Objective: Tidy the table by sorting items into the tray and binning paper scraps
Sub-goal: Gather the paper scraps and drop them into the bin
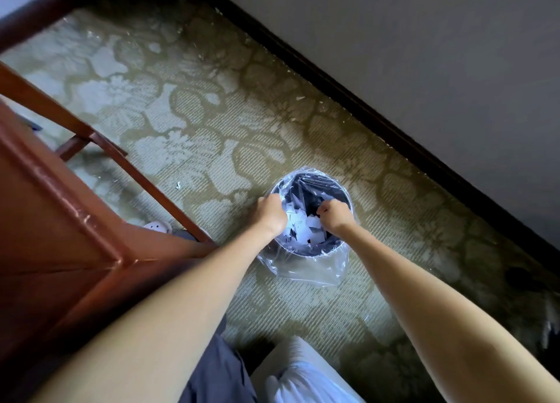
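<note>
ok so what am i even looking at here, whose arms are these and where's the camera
There is no machine here. This is one picture from a wide-angle camera worn on a person's head and looking down, so the two bare arms are the wearer's own. The left hand and right hand are over a round dark bin lined with a clear plastic bag, which stands on a patterned carpet. White paper scraps lie inside it. Both hands have curled fingers, but they are seen from behind, so I cannot tell whether they hold scraps or the liner. The red-brown wood at the left is probably the table.
</note>
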Tool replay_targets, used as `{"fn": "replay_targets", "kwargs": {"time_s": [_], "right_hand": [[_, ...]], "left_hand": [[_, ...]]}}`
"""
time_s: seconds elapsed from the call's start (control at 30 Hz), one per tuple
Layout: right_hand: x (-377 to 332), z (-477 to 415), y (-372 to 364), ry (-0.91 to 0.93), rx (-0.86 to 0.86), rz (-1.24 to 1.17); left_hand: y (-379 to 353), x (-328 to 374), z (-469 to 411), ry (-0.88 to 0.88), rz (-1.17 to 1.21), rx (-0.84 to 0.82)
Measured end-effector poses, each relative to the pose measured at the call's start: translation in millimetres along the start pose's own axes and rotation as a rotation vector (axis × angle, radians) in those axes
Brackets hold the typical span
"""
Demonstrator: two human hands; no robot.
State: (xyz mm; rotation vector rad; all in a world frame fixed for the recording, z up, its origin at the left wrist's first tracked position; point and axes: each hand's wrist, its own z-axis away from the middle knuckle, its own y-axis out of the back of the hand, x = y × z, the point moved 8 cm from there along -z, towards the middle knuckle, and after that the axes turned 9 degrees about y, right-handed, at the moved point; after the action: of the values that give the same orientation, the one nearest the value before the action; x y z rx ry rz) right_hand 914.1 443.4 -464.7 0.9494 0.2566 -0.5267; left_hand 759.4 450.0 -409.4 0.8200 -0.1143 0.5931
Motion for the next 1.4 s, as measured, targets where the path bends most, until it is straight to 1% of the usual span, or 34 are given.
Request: {"fn": "replay_targets", "kwargs": {"time_s": [0.07, 0.13, 0.23, 0.3, 0.4, 0.47, 0.6, 0.67, 0.77, 0.83, 0.93, 1.03, 1.13, 1.2, 1.23, 1.33, 1.4], "right_hand": [[-17.9, 18.6, 21.7, 0.034, 0.068, 0.102], [-41.9, 40.9, 52.4, 0.093, 0.206, 0.232], [-89.2, 80.0, 100.2, 0.241, 0.424, 0.4], [-124.4, 111.2, 130.7, 0.354, 0.584, 0.423], [-182.8, 165.2, 173.0, 0.503, 0.9, 0.481], [-224.9, 204.8, 189.7, 0.596, 1.0, 0.49], [-301.0, 261.4, 194.1, 0.768, 1.099, 0.484], [-339.9, 284.9, 178.5, 0.903, 1.102, 0.457], [-393.7, 309.3, 141.9, 1.062, 1.026, 0.425], [-427.8, 319.0, 108.9, 1.135, 0.929, 0.403], [-476.6, 334.0, 55.4, 1.268, 0.774, 0.447], [-523.1, 344.5, 11.1, 1.374, 0.59, 0.382], [-565.3, 338.3, -26.3, 1.4, 0.325, 0.375], [-593.9, 331.7, -42.4, 1.381, 0.233, 0.369], [-606.5, 327.1, -47.2, 1.37, 0.23, 0.391], [-651.2, 300.2, -63.2, 1.285, 0.333, 0.583], [-672.9, 280.1, -68.4, 1.206, 0.343, 0.597]], "left_hand": [[19.0, 5.6, 22.0, -0.027, -0.043, 0.068], [46.6, 13.5, 46.0, -0.069, -0.044, 0.17], [98.0, 30.4, 86.2, -0.156, 0.033, 0.314], [141.5, 42.4, 124.4, -0.245, 0.073, 0.438], [205.2, 48.2, 186.3, -0.352, 0.068, 0.644], [243.6, 34.7, 226.6, -0.372, 0.029, 0.784], [301.6, -21.6, 281.0, -0.323, -0.013, 0.98], [322.0, -66.0, 303.2, -0.262, -0.004, 1.059], [340.4, -136.0, 328.8, -0.135, 0.029, 1.146], [347.9, -184.6, 337.3, -0.031, 0.074, 1.149], [359.0, -249.1, 342.2, 0.125, 0.137, 1.135], [370.2, -308.2, 343.0, 0.256, 0.171, 1.135], [384.2, -356.6, 331.7, 0.345, 0.197, 1.076], [399.2, -380.4, 324.4, 0.364, 0.163, 1.088], [405.8, -387.2, 321.4, 0.369, 0.146, 1.086], [430.0, -410.1, 296.2, 0.404, 0.113, 1.053], [444.2, -422.3, 289.2, 0.42, 0.065, 1.048]]}}
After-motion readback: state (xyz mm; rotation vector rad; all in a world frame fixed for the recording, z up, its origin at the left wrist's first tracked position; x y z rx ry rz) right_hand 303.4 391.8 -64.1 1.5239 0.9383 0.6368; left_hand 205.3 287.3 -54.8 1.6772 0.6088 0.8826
